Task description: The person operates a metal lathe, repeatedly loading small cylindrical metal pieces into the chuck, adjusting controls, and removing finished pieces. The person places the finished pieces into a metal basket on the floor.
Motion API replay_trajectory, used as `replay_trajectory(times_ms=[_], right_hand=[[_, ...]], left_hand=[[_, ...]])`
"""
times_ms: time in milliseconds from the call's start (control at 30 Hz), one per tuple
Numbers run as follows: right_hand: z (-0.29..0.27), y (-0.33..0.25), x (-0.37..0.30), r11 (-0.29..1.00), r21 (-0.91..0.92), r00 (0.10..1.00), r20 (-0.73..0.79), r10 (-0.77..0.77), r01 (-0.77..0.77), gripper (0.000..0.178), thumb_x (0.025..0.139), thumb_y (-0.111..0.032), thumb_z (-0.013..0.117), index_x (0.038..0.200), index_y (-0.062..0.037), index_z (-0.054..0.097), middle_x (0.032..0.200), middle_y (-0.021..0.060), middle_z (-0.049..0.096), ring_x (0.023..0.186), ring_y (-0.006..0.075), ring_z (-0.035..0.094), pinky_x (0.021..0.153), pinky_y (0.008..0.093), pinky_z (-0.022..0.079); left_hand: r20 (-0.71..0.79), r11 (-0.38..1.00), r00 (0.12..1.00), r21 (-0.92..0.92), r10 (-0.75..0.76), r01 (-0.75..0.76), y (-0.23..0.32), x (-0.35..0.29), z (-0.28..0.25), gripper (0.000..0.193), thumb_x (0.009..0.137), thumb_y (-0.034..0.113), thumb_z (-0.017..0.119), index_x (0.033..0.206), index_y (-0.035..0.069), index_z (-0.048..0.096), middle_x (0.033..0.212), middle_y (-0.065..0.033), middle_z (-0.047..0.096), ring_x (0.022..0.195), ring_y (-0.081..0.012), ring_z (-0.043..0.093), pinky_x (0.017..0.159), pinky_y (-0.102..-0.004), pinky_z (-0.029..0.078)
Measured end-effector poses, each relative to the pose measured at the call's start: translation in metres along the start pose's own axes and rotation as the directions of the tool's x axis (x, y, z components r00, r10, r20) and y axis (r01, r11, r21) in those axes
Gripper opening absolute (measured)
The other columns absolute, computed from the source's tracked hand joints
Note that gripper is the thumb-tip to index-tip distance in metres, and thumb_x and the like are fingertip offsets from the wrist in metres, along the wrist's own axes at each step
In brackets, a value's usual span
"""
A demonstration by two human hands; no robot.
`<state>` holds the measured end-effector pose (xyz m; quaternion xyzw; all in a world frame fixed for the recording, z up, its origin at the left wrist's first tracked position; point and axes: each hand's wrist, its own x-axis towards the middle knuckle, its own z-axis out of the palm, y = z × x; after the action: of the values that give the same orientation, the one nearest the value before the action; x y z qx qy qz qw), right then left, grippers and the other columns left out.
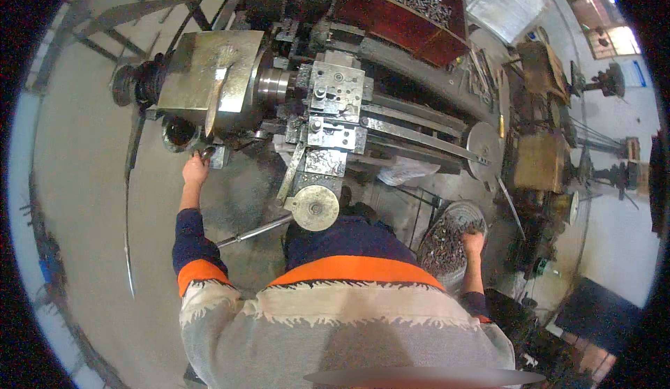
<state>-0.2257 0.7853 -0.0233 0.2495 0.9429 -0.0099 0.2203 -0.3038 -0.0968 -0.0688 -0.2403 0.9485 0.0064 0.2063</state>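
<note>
My left hand (195,170) reaches to the front of the lathe headstock (185,75). Its fingers are closed at a small metal fitting (218,156); what they grip is too small to name. To the right, my right hand (473,242) is down in a round, light-coloured basket (466,211) of small metal pieces (442,248). Those fingers look curled among the pieces, and what lies inside them is hidden. The tool post (338,85) and the round handwheel (315,208) stand between my two arms, with neither hand on them.
A wooden-handled tool (216,103) lies on top of the headstock. Behind the lathe bed (419,134) is a dark red tray (391,30) heaped with small shiny metal parts. A long lever (255,230) sticks out near my left forearm. Other machines (541,159) line the right side.
</note>
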Motion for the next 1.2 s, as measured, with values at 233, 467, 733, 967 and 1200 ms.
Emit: replay_trajectory(times_ms=[233,467,733,967,1200], right_hand=[[-0.010,-0.019,-0.042,0.985,0.145,0.995,-0.008,-0.099,0.099,0.030,0.063,-0.024,0.057,0.082,-0.0018,0.064,0.072,0.0181,0.061,0.070,0.0296,0.060,0.064,0.0348,0.047],[-0.051,-0.072,-0.016,0.968,0.250,1.000,-0.025,-0.002,0.009,0.026,0.061,-0.013,0.055,0.081,0.0007,0.063,0.074,0.0189,0.062,0.073,0.0288,0.061,0.064,0.0336,0.047],[-0.199,-0.333,0.017,0.634,0.219,0.663,-0.379,-0.645,0.742,0.034,0.062,-0.008,0.052,0.094,-0.0022,0.062,0.088,0.0156,0.062,0.084,0.0256,0.060,0.076,0.0310,0.045],[-0.220,-0.537,-0.053,0.038,0.178,0.112,-0.424,-0.899,0.983,0.030,0.057,-0.014,0.057,0.085,-0.0072,0.064,0.085,0.0127,0.061,0.075,0.0294,0.052,0.070,0.0345,0.043],[-0.199,-0.603,-0.084,0.125,0.009,0.124,-0.144,-0.982,0.992,0.022,0.054,-0.021,0.057,0.067,-0.0063,0.066,0.069,0.0164,0.060,0.071,0.0304,0.058,0.067,0.0368,0.047]], left_hand=[[-0.399,0.984,0.903,-0.139,-0.162,0.115,0.003,0.006,0.073,0.038,0.077,0.036,0.054,0.078,-0.002,0.056,0.075,-0.0190,0.060,0.072,-0.0338,0.059,0.064,-0.0416,0.047],[-0.091,0.972,0.992,-0.224,-0.088,0.066,0.049,-0.012,0.009,0.032,0.076,0.029,0.052,0.091,0.001,0.049,0.083,-0.0203,0.060,0.076,-0.0348,0.059,0.067,-0.0445,0.046],[-0.019,0.976,1.000,-0.217,-0.022,0.018,0.004,-0.014,0.012,0.032,0.076,0.029,0.055,0.098,0.006,0.053,0.089,-0.0152,0.060,0.082,-0.0320,0.058,0.069,-0.0420,0.045],[-0.604,0.888,0.772,-0.445,-0.199,-0.119,-0.072,-0.080,-0.133,0.033,0.082,0.032,0.049,0.101,0.006,0.056,0.081,-0.0151,0.061,0.075,-0.0299,0.059,0.064,-0.0379,0.045],[-0.439,0.815,0.687,-0.315,-0.579,0.486,-0.235,-0.231,-0.057,0.041,0.086,0.042,0.039,0.100,0.008,0.057,0.090,-0.0178,0.059,0.083,-0.0326,0.057,0.071,-0.0411,0.044]])
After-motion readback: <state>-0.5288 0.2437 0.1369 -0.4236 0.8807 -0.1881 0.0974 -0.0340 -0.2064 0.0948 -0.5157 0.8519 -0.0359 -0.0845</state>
